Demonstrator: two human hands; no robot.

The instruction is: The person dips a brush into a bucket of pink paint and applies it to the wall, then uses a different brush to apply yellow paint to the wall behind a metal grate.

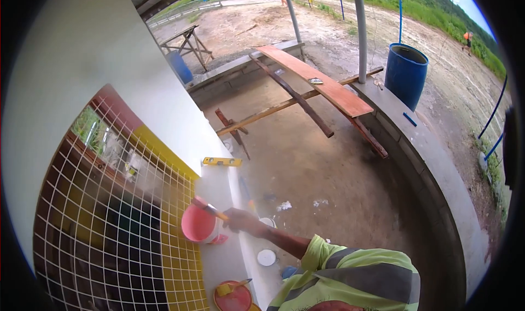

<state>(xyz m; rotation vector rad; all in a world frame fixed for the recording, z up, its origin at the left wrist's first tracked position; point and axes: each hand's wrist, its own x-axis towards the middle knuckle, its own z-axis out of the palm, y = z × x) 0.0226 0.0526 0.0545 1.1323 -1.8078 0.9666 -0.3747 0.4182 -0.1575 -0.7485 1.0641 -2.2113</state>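
My right hand [240, 220] is closed around the handle of a paintbrush [206, 206]. The brush points to the left, its bristle end over the rim of a bucket [198, 226] with pink-red paint inside. This bucket stands on a pale ledge [216, 262] beside a window with a white wire grid [109, 201]. Nearer to me on the ledge, a second container [232, 300] of reddish paint has another brush [232, 287] with a yellow handle lying across it. I cannot see my left hand.
A yellow spirit level [222, 161] lies farther along the ledge. Wooden poles [273, 113] and a reddish plank [317, 81] span the low block wall [415, 147]. White lids [266, 257] are near the ledge's foot. A blue barrel [406, 73] stands outside; people are in the distance.
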